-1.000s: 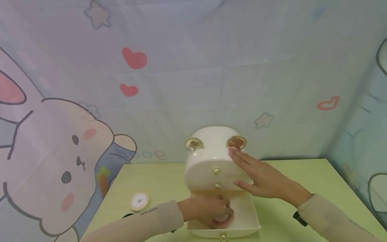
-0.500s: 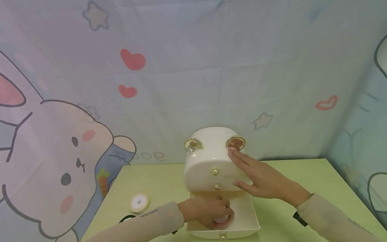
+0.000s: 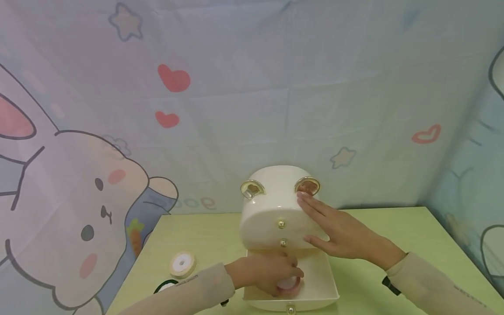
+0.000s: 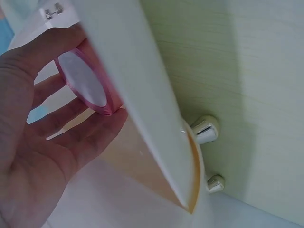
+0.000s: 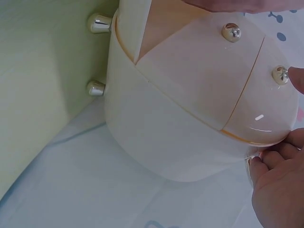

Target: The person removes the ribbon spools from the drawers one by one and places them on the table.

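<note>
A white bear-shaped storage box [image 3: 260, 223] with gold-rimmed ears and gold knobs stands on the table, its bottom drawer [image 3: 320, 278] pulled out. Inside that drawer my left hand [image 3: 264, 272] holds a pink ribbon roll [image 3: 290, 290]. The left wrist view shows the thumb on the upper side of the pink ribbon roll [image 4: 110, 97] and fingertips along its lower side, close to the drawer wall. My right hand [image 3: 348, 232] rests on the right side of the box with straight fingers, fingertips beside the right ear [image 3: 310, 183]. Its thumb lies near the box front.
Left of the box a cream ribbon roll [image 3: 189, 265] lies flat on the light green table [image 3: 214, 232]. A dark-rimmed roll [image 3: 167, 284] is partly covered by the left sleeve. A cartoon-printed cloth [image 3: 244, 109] hangs right behind the table.
My left hand has shifted slightly left in the drawer, and more of the pink ribbon roll shows. My right hand and the box have stayed in place.
</note>
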A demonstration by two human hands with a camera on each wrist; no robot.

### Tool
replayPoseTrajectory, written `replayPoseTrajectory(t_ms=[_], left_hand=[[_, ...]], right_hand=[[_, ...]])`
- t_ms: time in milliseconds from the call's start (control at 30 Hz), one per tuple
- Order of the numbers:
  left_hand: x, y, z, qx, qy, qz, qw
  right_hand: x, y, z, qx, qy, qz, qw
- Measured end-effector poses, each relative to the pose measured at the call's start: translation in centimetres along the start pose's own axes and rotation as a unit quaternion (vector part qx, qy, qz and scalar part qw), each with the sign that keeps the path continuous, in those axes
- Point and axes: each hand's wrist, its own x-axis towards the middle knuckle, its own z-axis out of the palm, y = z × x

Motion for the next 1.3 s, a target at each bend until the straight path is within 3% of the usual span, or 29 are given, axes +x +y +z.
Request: replayPoseTrajectory(t_ms=[333, 600, 733, 967, 1300], left_hand=[[-2.2, 0.2, -2.6, -0.117, 0.000, -0.027, 0.9927], [-4.7, 0.0, -4.6, -0.110, 0.014, -0.062, 0.9919], [-6.4, -0.1, -5.4, -0.103, 0.030, -0.096, 0.9896], [-9.5, -0.1, -6.3, -0.152, 0.049, -0.125, 0.9792], [-13.6, -0.4, -6.0, -0.206, 0.077, -0.171, 0.9603]], right_hand=[[-0.2, 0.4, 0.1, -0.004, 0.004, -0.007, 1.000], [-0.2, 0.6, -0.5, -0.022, -0.001, -0.024, 0.999], [0.0, 0.5, -0.7, -0.027, -0.012, -0.028, 0.999], [0.0, 0.7, -0.9, -0.036, -0.029, -0.024, 0.999], [0.3, 0.7, -1.1, -0.056, -0.034, -0.031, 0.997]])
